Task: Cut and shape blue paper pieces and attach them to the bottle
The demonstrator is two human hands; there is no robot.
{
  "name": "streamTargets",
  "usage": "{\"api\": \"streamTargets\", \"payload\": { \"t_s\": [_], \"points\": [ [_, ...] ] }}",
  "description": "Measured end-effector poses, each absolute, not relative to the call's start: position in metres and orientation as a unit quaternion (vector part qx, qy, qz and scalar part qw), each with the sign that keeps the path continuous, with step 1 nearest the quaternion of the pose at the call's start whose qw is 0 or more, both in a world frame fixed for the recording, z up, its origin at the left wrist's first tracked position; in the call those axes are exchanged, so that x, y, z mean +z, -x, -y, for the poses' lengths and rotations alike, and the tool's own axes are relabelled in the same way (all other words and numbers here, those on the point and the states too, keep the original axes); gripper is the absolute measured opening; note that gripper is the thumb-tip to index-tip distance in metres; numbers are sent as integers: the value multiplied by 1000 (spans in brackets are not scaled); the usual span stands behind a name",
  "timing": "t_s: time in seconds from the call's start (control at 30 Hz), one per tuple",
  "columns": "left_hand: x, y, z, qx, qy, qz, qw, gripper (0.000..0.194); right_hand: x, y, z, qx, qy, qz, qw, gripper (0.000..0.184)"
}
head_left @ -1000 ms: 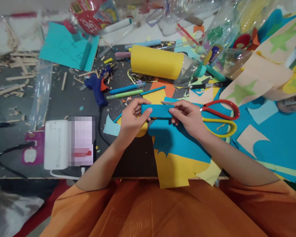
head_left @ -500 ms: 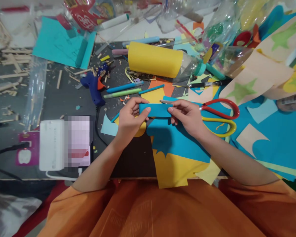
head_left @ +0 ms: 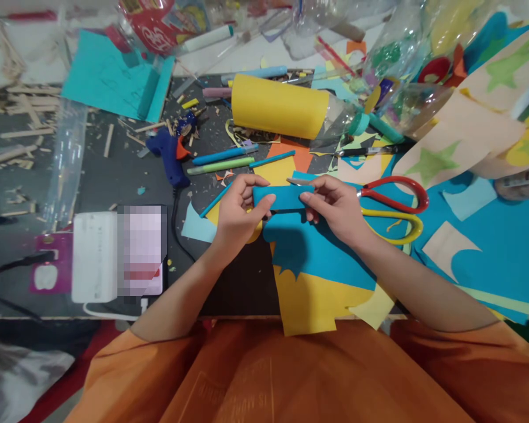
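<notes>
A strip of blue paper (head_left: 285, 198) is stretched level between my two hands. Its left end is pinched between the thumb and fingers of my left hand (head_left: 242, 211); my right hand (head_left: 335, 202) pinches the other end. Scissors with one red and one yellow handle (head_left: 394, 195) lie beside and partly behind my right hand, which hides their middle. A blade tip shows just above the strip. Below the hands is a larger sheet of blue paper (head_left: 330, 252) with a jagged cut edge, over yellow paper (head_left: 304, 305).
A clear bottle wrapped in yellow paper (head_left: 277, 106) lies beyond my hands. Left of it are a blue glue gun (head_left: 170, 158) and scattered wood sticks. A phone (head_left: 143, 249) and white power bank (head_left: 94, 257) sit near the front edge. Paper scraps cover the right side.
My left hand has shifted slightly right, toward my right hand, with the paper strip still pinched between both. The view has moved a little.
</notes>
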State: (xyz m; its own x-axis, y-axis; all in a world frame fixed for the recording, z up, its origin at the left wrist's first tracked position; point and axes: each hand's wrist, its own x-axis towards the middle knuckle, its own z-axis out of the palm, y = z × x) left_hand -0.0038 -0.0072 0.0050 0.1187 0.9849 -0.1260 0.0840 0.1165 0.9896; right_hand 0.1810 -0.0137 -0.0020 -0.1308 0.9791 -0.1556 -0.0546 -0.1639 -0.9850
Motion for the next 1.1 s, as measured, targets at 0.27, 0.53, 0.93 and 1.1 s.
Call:
{"api": "streamTargets", "payload": {
  "t_s": [0.27,0.53,0.93,1.1],
  "points": [
    [2,2,7,361,-413,-490,678,37,-1,-182,14,585,498,467,438,41],
    [0,0,8,383,-425,-533,623,37,1,-181,15,591,497,464,434,41],
    [7,-3,10,397,-430,-514,627,39,-1,-180,15,575,485,493,437,39],
    [9,-4,14,368,-430,-493,661,39,-1,-181,15,546,503,519,422,37]
  ]
}}
